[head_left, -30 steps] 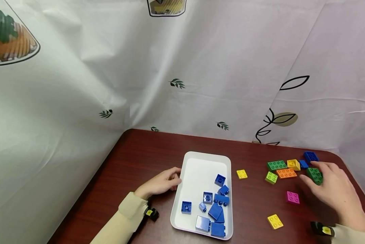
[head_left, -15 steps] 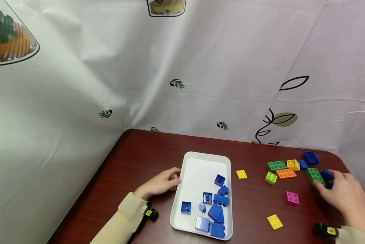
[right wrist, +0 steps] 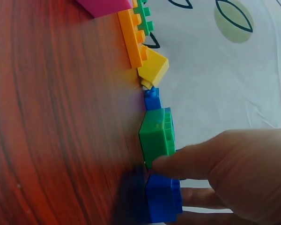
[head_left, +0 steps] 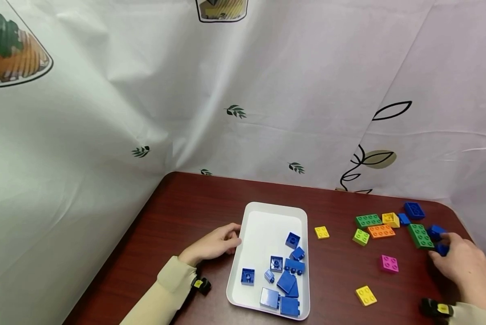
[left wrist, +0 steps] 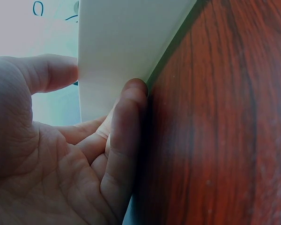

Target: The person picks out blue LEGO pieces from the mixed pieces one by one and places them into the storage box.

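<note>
My left hand (head_left: 212,243) holds the left side of a white tray (head_left: 248,219). In the left wrist view the thumb touches the rim while curled fingers lie against the outer wall near the table. Several blue bricks (head_left: 285,281) lie in the tray. At the far right, my right hand (head_left: 468,262) reaches around a blue brick (head_left: 442,249), thumb on the near side and fingers beyond it. In the right wrist view the thumb tip lies by the corner between this blue brick (right wrist: 163,199) and a green brick (right wrist: 154,138); a firm pinch is not visible.
Another blue brick (head_left: 435,232) lies beside the right fingers. Behind are a blue brick (head_left: 414,210), a yellow brick (head_left: 391,220) and an orange brick (head_left: 381,231). A magenta brick (head_left: 389,263) and flat yellow bricks (head_left: 366,295) lie nearer the tray. A white curtain (head_left: 267,113) hangs behind the table.
My right hand has moved right and nearer, from over the green brick to the blue brick beside it, uncovering the green brick. My left hand and the tray stay put.
</note>
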`<state>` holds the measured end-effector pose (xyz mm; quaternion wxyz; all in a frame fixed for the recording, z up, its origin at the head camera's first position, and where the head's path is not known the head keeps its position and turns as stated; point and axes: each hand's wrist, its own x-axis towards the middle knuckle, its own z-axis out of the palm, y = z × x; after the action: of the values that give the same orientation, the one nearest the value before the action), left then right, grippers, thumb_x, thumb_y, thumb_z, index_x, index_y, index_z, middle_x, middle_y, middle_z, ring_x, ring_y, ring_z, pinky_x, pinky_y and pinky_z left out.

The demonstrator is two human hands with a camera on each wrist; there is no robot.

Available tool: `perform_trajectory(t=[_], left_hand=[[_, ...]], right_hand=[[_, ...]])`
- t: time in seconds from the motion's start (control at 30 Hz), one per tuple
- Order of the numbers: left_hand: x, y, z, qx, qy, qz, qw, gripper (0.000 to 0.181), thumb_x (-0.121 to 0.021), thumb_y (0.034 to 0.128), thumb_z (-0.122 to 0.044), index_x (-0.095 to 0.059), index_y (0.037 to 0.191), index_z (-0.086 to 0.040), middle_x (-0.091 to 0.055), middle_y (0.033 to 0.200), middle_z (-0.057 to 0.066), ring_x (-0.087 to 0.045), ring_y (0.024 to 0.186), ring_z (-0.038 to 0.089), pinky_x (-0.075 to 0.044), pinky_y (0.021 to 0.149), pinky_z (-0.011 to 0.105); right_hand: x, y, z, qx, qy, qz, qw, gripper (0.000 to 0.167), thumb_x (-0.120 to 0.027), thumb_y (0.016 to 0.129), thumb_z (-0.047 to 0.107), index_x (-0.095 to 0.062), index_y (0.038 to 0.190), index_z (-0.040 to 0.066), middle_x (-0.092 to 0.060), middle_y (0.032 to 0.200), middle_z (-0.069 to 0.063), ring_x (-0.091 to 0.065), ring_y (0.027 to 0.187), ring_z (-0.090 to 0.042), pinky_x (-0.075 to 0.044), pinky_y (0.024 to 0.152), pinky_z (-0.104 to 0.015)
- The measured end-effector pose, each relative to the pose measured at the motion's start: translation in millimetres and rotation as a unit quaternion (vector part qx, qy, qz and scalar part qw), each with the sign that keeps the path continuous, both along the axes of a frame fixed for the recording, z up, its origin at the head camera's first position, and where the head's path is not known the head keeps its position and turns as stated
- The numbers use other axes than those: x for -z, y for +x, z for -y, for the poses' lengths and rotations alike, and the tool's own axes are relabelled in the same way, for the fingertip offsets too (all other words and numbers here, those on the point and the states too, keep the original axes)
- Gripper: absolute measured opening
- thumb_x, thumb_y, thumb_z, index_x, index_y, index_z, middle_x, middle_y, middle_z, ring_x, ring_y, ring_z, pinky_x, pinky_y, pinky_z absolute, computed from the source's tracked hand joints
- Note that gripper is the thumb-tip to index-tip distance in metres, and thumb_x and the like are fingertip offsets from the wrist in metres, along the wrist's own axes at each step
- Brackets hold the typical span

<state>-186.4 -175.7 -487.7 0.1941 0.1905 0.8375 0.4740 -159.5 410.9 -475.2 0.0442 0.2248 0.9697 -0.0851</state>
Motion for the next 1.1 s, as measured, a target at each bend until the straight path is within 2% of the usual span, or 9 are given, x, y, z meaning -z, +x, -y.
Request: perform_trajectory(t=[0.23, 0.47, 0.6, 0.77, 0.9, 1.03, 1.1], left_hand=[[-0.5, -0.2, -0.3, 0.003, -0.006, -0.002, 1.0000, 0.045, -0.059, 0.1007, -0.022, -0.051, 0.141, -0.003, -0.060, 0.078, 0.003, -0.058, 0.070, 0.016, -0.048, 0.064, 0.028], [-0.1, -0.6, -0.6, 0.003, -0.007, -0.005, 1.0000, 0.044, -0.058, 0.1005, -0.020, -0.051, 0.140, -0.002, -0.060, 0.078, 0.003, -0.058, 0.069, 0.016, -0.048, 0.063, 0.028], [-0.3, -0.6, -0.5, 0.004, -0.003, -0.005, 1.0000, 0.044, -0.058, 0.1002, -0.019, -0.051, 0.139, -0.001, -0.060, 0.077, 0.003, -0.057, 0.069, 0.016, -0.047, 0.062, 0.027], [-0.4, -0.4, -0.5, 0.004, -0.002, -0.005, 1.0000, 0.045, -0.059, 0.1000, -0.020, -0.051, 0.140, -0.001, -0.060, 0.077, 0.003, -0.057, 0.069, 0.016, -0.047, 0.062, 0.027], [0.0, -0.5, -0.5, 0.005, -0.003, -0.007, 1.0000, 0.045, -0.059, 0.1000, -0.021, -0.051, 0.140, -0.001, -0.060, 0.077, 0.003, -0.057, 0.069, 0.015, -0.047, 0.062, 0.027], [0.0, -0.6, -0.5, 0.006, -0.003, -0.007, 1.0000, 0.044, -0.058, 0.1000, -0.020, -0.051, 0.140, -0.001, -0.060, 0.077, 0.002, -0.057, 0.069, 0.015, -0.047, 0.062, 0.027], [-0.2, -0.6, -0.3, 0.006, -0.002, -0.006, 1.0000, 0.044, -0.058, 0.1001, -0.020, -0.051, 0.139, -0.001, -0.059, 0.077, 0.002, -0.057, 0.069, 0.015, -0.047, 0.062, 0.027]], right_hand=[[-1.8, 1.5, -2.7, 0.003, 0.002, 0.034, 0.9994, 0.055, -0.076, 0.083, 0.011, -0.046, 0.121, -0.015, -0.049, 0.115, -0.040, -0.049, 0.106, -0.058, -0.046, 0.085, -0.063], [-7.6, 2.3, 0.4, -0.007, 0.003, 0.044, 0.9990, 0.048, -0.078, 0.083, 0.014, -0.052, 0.113, -0.014, -0.053, 0.107, -0.037, -0.053, 0.099, -0.054, -0.047, 0.081, -0.062], [-17.9, 2.0, 8.5, -0.023, -0.002, 0.010, 0.9997, 0.050, -0.080, 0.081, 0.016, -0.053, 0.110, -0.014, -0.053, 0.104, -0.038, -0.053, 0.094, -0.053, -0.047, 0.080, -0.064], [-32.3, 1.9, 24.4, -0.067, -0.002, -0.066, 0.9955, 0.055, -0.081, 0.077, 0.017, -0.052, 0.111, -0.015, -0.052, 0.102, -0.038, -0.050, 0.091, -0.054, -0.044, 0.078, -0.068], [-39.7, 3.4, 44.2, -0.116, -0.010, -0.145, 0.9826, 0.052, -0.082, 0.076, 0.015, -0.056, 0.112, -0.012, -0.051, 0.105, -0.037, -0.050, 0.092, -0.055, -0.043, 0.076, -0.069], [-45.1, 5.4, 67.5, -0.188, -0.029, -0.220, 0.9570, 0.048, -0.083, 0.075, 0.016, -0.063, 0.112, -0.007, -0.055, 0.106, -0.034, -0.054, 0.091, -0.054, -0.042, 0.072, -0.069], [-47.8, 5.9, 79.9, -0.225, -0.035, -0.246, 0.9421, 0.047, -0.084, 0.073, 0.016, -0.065, 0.112, -0.004, -0.057, 0.105, -0.030, -0.056, 0.085, -0.049, -0.045, 0.067, -0.065]])
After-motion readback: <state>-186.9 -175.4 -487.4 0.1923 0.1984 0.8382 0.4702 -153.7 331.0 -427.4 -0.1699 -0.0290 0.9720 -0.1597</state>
